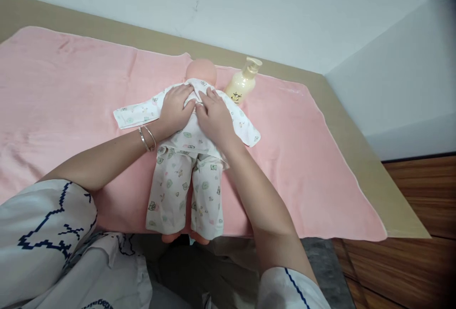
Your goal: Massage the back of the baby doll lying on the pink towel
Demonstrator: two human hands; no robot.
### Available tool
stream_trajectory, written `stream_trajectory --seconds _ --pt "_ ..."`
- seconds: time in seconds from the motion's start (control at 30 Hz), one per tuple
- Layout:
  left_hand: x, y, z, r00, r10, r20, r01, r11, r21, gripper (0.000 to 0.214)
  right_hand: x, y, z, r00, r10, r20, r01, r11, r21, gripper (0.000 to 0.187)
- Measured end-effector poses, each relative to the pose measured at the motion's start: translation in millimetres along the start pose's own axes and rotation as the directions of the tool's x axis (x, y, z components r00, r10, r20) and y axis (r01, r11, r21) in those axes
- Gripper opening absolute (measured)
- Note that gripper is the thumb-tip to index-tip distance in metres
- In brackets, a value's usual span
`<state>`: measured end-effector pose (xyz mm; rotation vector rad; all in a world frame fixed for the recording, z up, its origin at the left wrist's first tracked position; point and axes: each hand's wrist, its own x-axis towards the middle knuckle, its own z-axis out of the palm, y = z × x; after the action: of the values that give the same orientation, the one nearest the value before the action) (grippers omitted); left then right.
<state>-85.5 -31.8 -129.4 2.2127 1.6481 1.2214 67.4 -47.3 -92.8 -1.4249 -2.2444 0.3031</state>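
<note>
A baby doll (201, 70) lies stretched out, its smooth round head toward the wall and its feet over the near table edge. It wears a white printed shirt (192, 138) and matching trousers (171, 195). My left hand (176, 109) rests on the left of the doll's upper body, fingers laid out flat on the shirt. Beside it, my right hand (215, 116) presses flat on the shirt with its fingers apart. The two thumbs almost meet at the middle. The doll's face is not visible.
A pale yellow pump bottle (241, 83) leans beside the doll's head, on the right. Under everything spreads a pink blanket (71, 95) on a tan tabletop (377, 180). A white wall (135, 4) runs along the back, and wooden panelling (423, 195) shows at the right.
</note>
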Motion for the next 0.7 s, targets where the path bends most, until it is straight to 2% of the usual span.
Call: stream_trajectory --seconds 0.1,0.27,0.43,0.6,0.7 --pt "-2 0 2.1 1.000 0.006 -0.013 -0.007 1.000 -0.015 0.045 5 11 -9 0.999 0.029 -0.014 -0.028 0.997 0.069 0.052" --pt "-5 -1 3.3 0.999 0.009 -0.046 -0.011 0.999 -0.044 0.042 4 12 -8 0.985 0.006 -0.170 0.011 0.995 0.095 0.054" --pt "-10 -5 9.0 0.994 -0.022 -0.111 0.014 0.998 -0.068 0.038 0 9 2 0.996 -0.039 -0.076 0.045 0.995 0.087 0.052" --pt "-11 -5 11.3 0.993 -0.020 -0.118 0.014 0.998 -0.059 0.039 -1 8 0 0.977 -0.063 -0.206 0.079 0.994 0.071 0.050" --pt "-10 -5 10.9 0.994 -0.018 -0.110 0.013 0.999 -0.051 0.038 -1 6 2 0.994 -0.049 -0.101 0.054 0.998 0.045 0.051"
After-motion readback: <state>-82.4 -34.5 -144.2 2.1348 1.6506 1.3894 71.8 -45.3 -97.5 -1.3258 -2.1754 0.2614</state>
